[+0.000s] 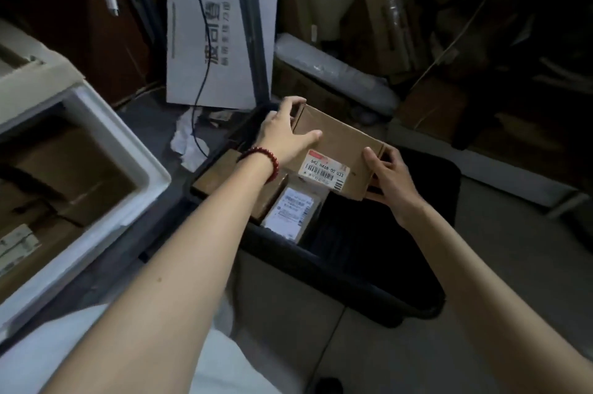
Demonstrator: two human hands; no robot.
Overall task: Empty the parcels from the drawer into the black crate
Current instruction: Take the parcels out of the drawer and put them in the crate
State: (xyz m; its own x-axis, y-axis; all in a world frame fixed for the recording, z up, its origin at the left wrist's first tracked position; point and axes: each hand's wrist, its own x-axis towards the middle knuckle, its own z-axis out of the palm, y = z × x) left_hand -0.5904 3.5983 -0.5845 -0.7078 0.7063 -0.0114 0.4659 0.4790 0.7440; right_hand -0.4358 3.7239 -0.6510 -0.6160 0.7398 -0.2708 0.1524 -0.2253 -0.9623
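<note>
A brown cardboard parcel (343, 143) with a white barcode label hangs over the black crate (369, 284). My left hand (285, 133), with a red bead bracelet on its wrist, grips the parcel's far left corner. My right hand (391, 178) grips its near right corner. Inside the crate lie a parcel with a white label (293, 212) and a brown parcel (218, 178) at the left end. The white drawer (106, 124) stands open at the left, with brown parcels (64, 175) still inside it.
A white cardboard sheet (221, 30) with printed characters leans against the wall behind a grey pole (253, 24). A black cable (200, 72) hangs in front of it. Crumpled paper (186, 140) lies beside the crate. Stacked cartons (401, 50) fill the dark back right.
</note>
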